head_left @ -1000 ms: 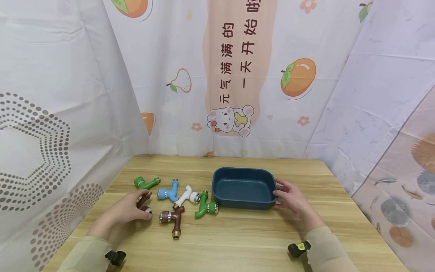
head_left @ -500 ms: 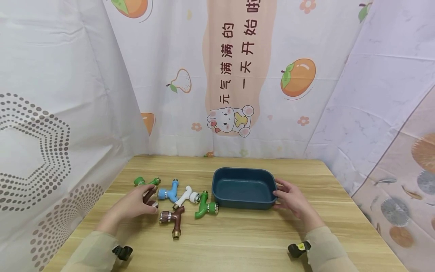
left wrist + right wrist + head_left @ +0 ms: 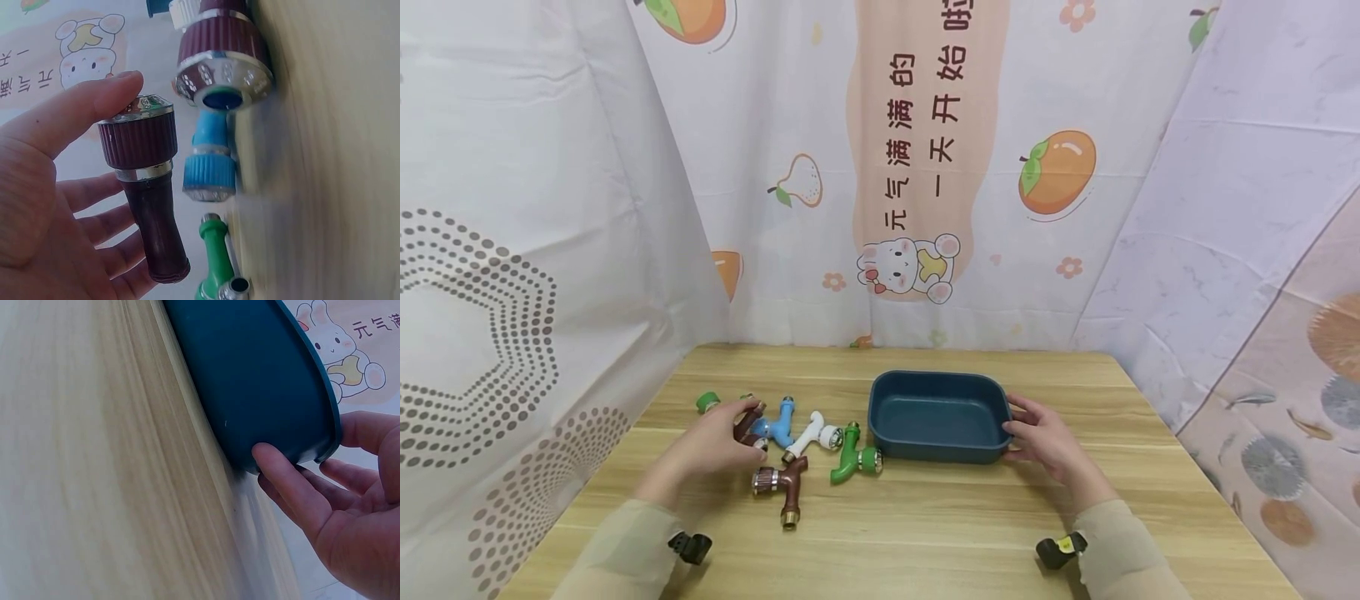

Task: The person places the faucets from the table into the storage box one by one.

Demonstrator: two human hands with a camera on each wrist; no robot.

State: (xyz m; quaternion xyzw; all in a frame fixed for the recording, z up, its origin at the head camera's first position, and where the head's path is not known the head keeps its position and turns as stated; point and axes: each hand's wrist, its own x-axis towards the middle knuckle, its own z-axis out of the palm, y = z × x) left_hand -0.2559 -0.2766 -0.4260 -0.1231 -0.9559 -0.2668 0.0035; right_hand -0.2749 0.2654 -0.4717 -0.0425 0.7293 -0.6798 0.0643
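Observation:
My left hand (image 3: 730, 433) grips a brown tap (image 3: 750, 423) and holds it just above the table, beside the blue tap (image 3: 781, 423). In the left wrist view the thumb of that hand (image 3: 75, 181) lies on the ribbed cap of the brown tap (image 3: 147, 187), with the fingers curled behind its stem. My right hand (image 3: 1041, 437) rests against the right end of a dark blue basin (image 3: 992, 400). The right wrist view shows the thumb of this hand (image 3: 325, 506) pressed on the wall of the basin (image 3: 250, 375), fingers straight behind the rim.
On the wooden table (image 3: 925, 533) lie a white tap (image 3: 811, 433), a second brown tap (image 3: 784, 487), a green tap (image 3: 852, 458) and another green one (image 3: 705, 402), partly behind my left hand. Printed curtains close off the left, back and right.
My left hand has lifted the brown tap and carried it to the right, towards the blue tap. It now covers part of the far green tap. The right hand and basin have not moved.

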